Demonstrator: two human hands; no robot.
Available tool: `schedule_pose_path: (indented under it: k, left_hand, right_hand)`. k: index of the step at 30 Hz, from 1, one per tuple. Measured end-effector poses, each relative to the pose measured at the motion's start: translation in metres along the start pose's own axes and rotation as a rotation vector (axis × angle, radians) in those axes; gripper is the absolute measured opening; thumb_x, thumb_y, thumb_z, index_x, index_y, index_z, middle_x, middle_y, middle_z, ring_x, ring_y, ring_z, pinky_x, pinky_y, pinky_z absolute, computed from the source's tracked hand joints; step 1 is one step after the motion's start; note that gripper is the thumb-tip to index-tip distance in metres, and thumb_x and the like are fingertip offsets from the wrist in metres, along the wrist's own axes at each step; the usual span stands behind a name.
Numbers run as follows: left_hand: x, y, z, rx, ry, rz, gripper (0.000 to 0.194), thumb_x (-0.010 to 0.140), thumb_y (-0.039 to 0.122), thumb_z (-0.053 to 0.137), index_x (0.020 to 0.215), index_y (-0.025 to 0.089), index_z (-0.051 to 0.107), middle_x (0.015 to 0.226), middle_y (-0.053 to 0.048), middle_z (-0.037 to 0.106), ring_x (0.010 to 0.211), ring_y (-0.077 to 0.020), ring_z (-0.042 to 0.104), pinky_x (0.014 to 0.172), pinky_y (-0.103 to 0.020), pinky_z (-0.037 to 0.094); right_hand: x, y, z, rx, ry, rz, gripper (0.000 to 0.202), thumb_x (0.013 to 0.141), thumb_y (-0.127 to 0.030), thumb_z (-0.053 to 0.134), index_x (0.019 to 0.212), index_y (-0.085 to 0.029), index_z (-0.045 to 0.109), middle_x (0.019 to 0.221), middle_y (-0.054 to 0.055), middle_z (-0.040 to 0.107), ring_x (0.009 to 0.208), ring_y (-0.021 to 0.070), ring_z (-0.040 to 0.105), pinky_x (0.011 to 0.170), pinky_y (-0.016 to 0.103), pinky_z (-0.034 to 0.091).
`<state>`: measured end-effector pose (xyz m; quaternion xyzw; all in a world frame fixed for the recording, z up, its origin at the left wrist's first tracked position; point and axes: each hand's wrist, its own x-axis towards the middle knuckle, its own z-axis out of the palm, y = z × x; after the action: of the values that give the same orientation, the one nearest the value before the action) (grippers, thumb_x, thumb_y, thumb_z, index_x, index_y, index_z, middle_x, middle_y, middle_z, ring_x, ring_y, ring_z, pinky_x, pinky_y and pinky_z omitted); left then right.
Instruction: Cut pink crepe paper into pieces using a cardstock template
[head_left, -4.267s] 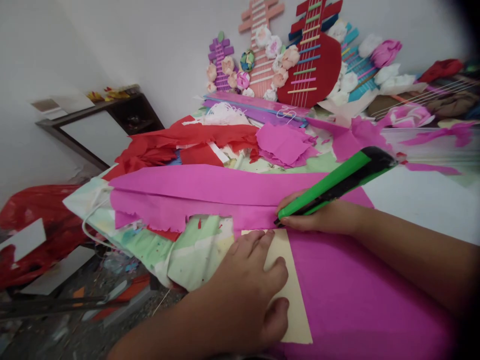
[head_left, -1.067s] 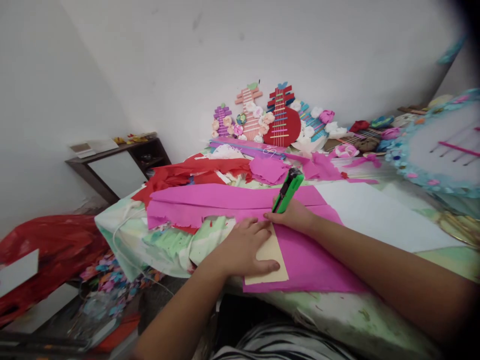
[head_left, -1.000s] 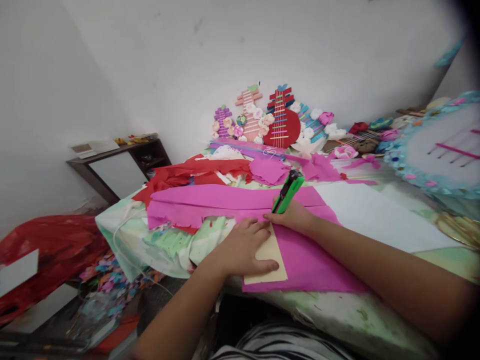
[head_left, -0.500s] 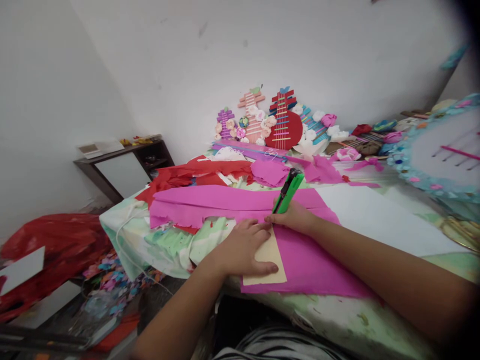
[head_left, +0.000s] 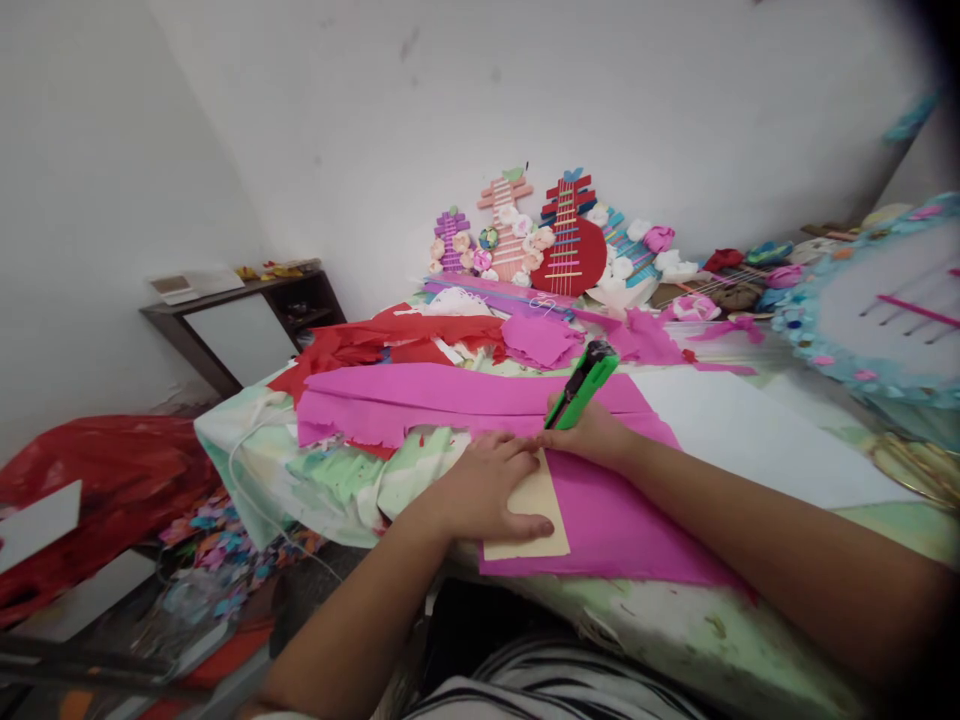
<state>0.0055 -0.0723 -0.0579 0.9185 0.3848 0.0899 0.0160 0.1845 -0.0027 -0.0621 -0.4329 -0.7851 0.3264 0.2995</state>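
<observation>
My left hand [head_left: 491, 490] lies flat with fingers spread, pressing a cream card [head_left: 537, 492] onto a magenta sheet [head_left: 622, 520] at the front of the table. Its fingertips rest near the card's far edge, with the thumb out to the right. Closed around a green and black utility knife [head_left: 581, 388] is my right hand [head_left: 592, 432], just beyond the card's top right corner. The knife leans right, with its lower end hidden by the fingers. Both hands almost touch. A torn magenta strip [head_left: 367, 405] stretches away to the left.
Red paper scraps [head_left: 409, 335] lie behind the magenta strip. Decorated model lutes [head_left: 574, 255] lean against the wall. A white sheet [head_left: 750, 430] lies to the right, near a blue-trimmed round piece [head_left: 862, 300]. A low cabinet [head_left: 240, 335] stands left of the table.
The knife's top has tipped slightly to the right in my right hand. My left hand stays pressed on the card. The camera view has shifted a little.
</observation>
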Motion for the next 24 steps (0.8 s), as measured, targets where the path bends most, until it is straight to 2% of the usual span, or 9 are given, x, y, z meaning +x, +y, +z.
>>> schedule_pose_path:
  k: [4,11,17,24]
  left_hand:
    - [0.0008,0.0003,0.0001,-0.011,0.003,0.0,0.059,0.066,0.058,0.052,0.106,0.016,0.05,0.117,-0.009,0.048,0.109,-0.0274,0.037,0.094,-0.041,0.028]
    - [0.0006,-0.0024,0.0025,-0.011,0.002,0.011,0.062,0.066,0.06,0.05,0.11,0.016,0.048,0.125,-0.009,0.043,0.112,-0.0284,0.034,0.096,-0.043,0.025]
    - [0.0006,-0.0003,0.0005,-0.016,-0.005,-0.007,0.059,0.066,0.059,0.051,0.107,0.016,0.05,0.116,-0.009,0.049,0.109,-0.0285,0.037,0.094,-0.042,0.028]
    - [0.0008,-0.0013,0.0008,-0.022,-0.001,-0.004,0.059,0.066,0.059,0.052,0.106,0.016,0.05,0.117,-0.009,0.048,0.108,-0.0281,0.037,0.093,-0.041,0.03]
  right_hand:
    - [-0.0009,-0.0008,0.002,-0.082,-0.036,-0.022,0.042,0.055,-0.054,0.06,0.057,-0.018,0.038,0.052,-0.005,0.037,0.05,0.0082,0.036,0.048,0.023,0.029]
    - [0.0002,0.0035,-0.001,0.024,0.019,0.015,0.038,0.055,-0.049,0.061,0.059,-0.018,0.039,0.053,-0.005,0.041,0.054,0.0096,0.041,0.05,0.024,0.033]
    - [-0.001,0.0009,-0.0003,-0.056,-0.042,-0.001,0.042,0.056,-0.055,0.059,0.057,-0.018,0.039,0.052,-0.005,0.037,0.052,0.0092,0.038,0.049,0.023,0.031]
    - [-0.0021,0.0022,0.0002,-0.029,-0.024,-0.021,0.041,0.057,-0.055,0.059,0.058,-0.018,0.04,0.054,-0.004,0.041,0.054,0.0096,0.04,0.051,0.024,0.033]
